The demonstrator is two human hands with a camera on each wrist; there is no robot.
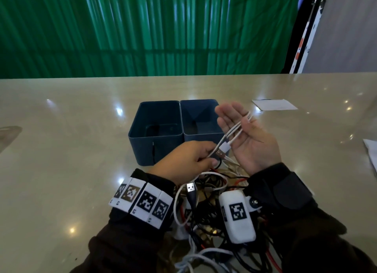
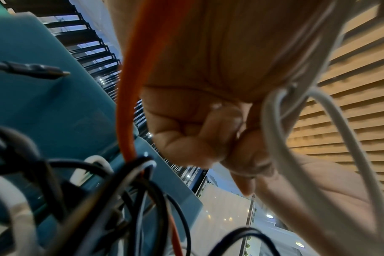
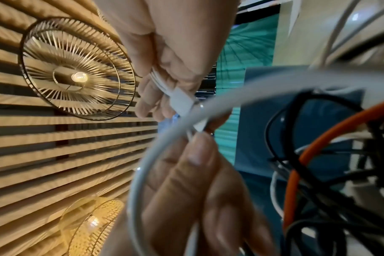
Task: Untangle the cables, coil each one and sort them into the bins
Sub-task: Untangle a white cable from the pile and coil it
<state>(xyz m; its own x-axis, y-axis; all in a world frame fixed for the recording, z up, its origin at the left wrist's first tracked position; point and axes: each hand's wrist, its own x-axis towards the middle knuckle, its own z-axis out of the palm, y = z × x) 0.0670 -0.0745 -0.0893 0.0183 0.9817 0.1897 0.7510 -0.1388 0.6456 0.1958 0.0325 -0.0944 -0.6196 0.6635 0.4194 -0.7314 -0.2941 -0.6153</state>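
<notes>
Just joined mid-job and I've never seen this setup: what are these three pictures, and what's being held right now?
No robot here: a person's two bare hands, with a camera on the head and one on each wrist. The head view looks down on a beige table with two empty blue bins and a tangled cable pile. The left hand pinches a white USB cable near its plug. The right hand lies open, palm up, with the cable's loops draped over its fingers. The wrist views show the same hands close up from below.
</notes>
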